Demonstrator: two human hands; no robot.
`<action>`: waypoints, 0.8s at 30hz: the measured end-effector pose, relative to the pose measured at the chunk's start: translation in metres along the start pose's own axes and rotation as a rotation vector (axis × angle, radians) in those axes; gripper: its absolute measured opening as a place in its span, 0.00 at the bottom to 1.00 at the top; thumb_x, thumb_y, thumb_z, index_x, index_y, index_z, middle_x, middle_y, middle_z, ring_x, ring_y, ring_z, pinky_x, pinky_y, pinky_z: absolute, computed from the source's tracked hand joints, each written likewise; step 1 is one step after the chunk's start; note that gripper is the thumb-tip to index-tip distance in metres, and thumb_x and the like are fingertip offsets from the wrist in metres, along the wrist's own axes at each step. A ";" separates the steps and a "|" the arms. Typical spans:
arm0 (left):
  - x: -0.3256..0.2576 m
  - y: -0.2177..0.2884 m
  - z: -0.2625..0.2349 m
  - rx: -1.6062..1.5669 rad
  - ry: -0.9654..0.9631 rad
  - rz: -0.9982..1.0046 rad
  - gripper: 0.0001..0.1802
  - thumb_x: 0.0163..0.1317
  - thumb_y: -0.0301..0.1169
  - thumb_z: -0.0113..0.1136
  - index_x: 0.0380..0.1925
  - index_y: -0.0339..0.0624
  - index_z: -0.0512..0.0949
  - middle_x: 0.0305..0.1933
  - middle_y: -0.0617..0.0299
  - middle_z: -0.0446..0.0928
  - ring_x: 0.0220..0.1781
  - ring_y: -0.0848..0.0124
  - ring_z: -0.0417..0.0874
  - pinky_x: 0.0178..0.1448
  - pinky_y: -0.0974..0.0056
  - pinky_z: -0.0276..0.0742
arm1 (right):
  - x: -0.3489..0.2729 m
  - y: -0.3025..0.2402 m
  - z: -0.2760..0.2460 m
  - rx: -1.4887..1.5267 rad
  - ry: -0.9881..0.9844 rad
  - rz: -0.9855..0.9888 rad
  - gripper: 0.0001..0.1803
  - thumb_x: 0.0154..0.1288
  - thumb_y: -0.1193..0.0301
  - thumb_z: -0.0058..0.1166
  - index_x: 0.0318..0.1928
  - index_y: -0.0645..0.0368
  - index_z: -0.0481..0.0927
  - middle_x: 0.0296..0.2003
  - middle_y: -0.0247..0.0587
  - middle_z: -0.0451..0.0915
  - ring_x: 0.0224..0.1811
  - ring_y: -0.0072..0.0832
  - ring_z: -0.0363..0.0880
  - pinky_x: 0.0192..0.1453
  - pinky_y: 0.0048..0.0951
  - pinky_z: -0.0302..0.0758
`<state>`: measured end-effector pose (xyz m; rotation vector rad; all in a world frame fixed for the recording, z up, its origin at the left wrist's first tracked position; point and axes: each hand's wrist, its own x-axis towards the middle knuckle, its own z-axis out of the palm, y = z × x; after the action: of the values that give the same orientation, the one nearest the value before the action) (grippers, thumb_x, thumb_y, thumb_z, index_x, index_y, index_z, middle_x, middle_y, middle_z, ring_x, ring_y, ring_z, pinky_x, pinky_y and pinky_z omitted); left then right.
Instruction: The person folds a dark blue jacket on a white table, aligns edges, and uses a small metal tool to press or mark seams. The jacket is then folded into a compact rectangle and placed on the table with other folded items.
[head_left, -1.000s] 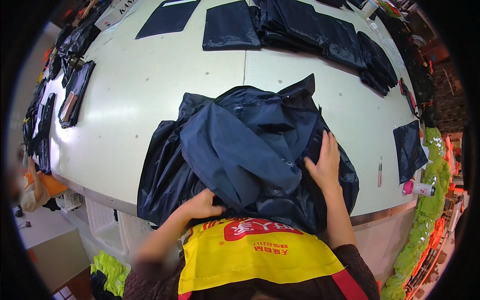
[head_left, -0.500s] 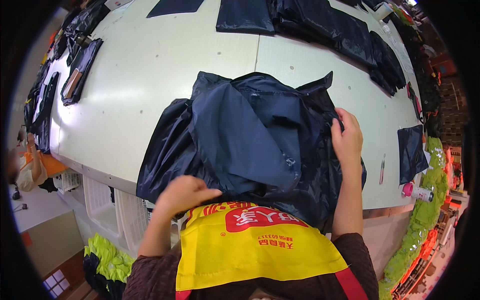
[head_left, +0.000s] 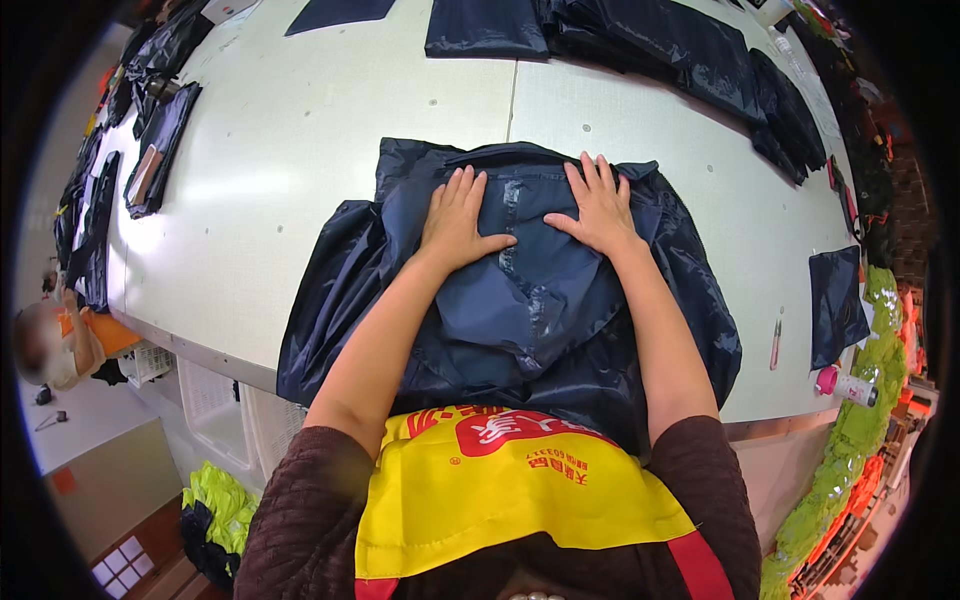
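Observation:
A dark navy waterproof garment (head_left: 520, 320) lies spread on the table in front of me, its near edge hanging against my yellow apron (head_left: 500, 500). A shiny taped seam runs down its middle panel, which looks like a hood. My left hand (head_left: 460, 218) rests flat on the upper part of that panel, left of the seam, fingers spread. On the seam's other side my right hand (head_left: 600, 205) presses down the same way, its fingertips near the top edge. Both hands are open, and neither grips the cloth.
Folded dark garments (head_left: 650, 50) lie along the table's far edge, with more stacks (head_left: 160, 150) at the left. To the right are small snips (head_left: 776, 345), a dark cloth piece (head_left: 838, 308) and a pink-capped bottle (head_left: 846, 386). Another person (head_left: 60, 345) is at far left, near white crates (head_left: 215, 410).
Both hands have moved from the garment's sides onto its upper middle and spread flat. The bunched panel is now smoother, with its seam showing down the centre.

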<state>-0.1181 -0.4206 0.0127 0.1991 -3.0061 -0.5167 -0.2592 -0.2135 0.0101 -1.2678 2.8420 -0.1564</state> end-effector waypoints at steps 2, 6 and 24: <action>0.001 0.005 -0.001 -0.058 0.139 -0.022 0.44 0.46 0.53 0.66 0.58 0.36 0.67 0.62 0.47 0.65 0.66 0.52 0.62 0.66 0.53 0.58 | -0.002 -0.004 0.000 0.010 -0.011 0.010 0.49 0.52 0.35 0.51 0.67 0.51 0.59 0.69 0.47 0.51 0.73 0.46 0.43 0.70 0.58 0.44; 0.027 0.028 -0.005 -0.208 0.332 0.038 0.23 0.48 0.39 0.68 0.46 0.45 0.79 0.43 0.55 0.77 0.47 0.57 0.76 0.51 0.58 0.72 | -0.006 -0.003 0.001 0.031 0.019 0.028 0.48 0.51 0.36 0.52 0.67 0.51 0.61 0.69 0.47 0.52 0.72 0.44 0.45 0.70 0.57 0.44; 0.049 0.006 0.011 -0.849 0.209 -0.371 0.09 0.57 0.31 0.61 0.32 0.36 0.82 0.27 0.61 0.81 0.29 0.77 0.79 0.36 0.72 0.73 | -0.017 0.025 -0.029 0.354 0.138 -0.059 0.38 0.58 0.48 0.53 0.63 0.58 0.65 0.65 0.51 0.61 0.69 0.46 0.55 0.69 0.46 0.53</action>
<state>-0.1688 -0.4182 0.0079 0.6765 -2.2884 -1.6036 -0.2687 -0.1819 0.0366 -1.3041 2.7153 -0.7376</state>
